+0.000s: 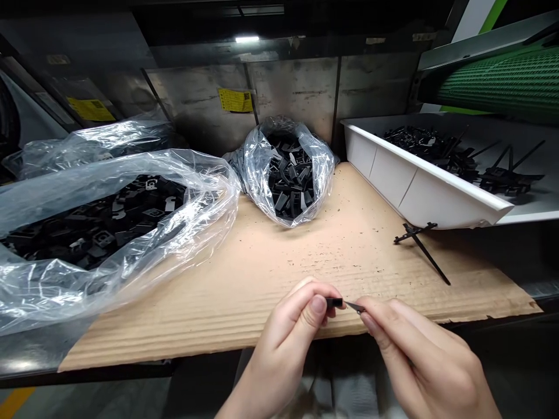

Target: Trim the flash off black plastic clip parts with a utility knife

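Note:
My left hand (292, 326) pinches a small black plastic clip (334, 302) between thumb and fingers, near the front edge of the cardboard sheet (244, 291). My right hand (419, 355) pinches a thin dark pointed piece (354, 306) whose tip meets the clip's right end. Both hands are closed, almost touching each other. What the thin piece is I cannot make out.
A large clear bag of black plastic parts (87, 233) fills the left. A smaller open bag of black clips (290, 174) stands at the back middle. A white tray (419, 180) with black sprue pieces sits right. A loose black sprue (421, 247) lies on the cardboard.

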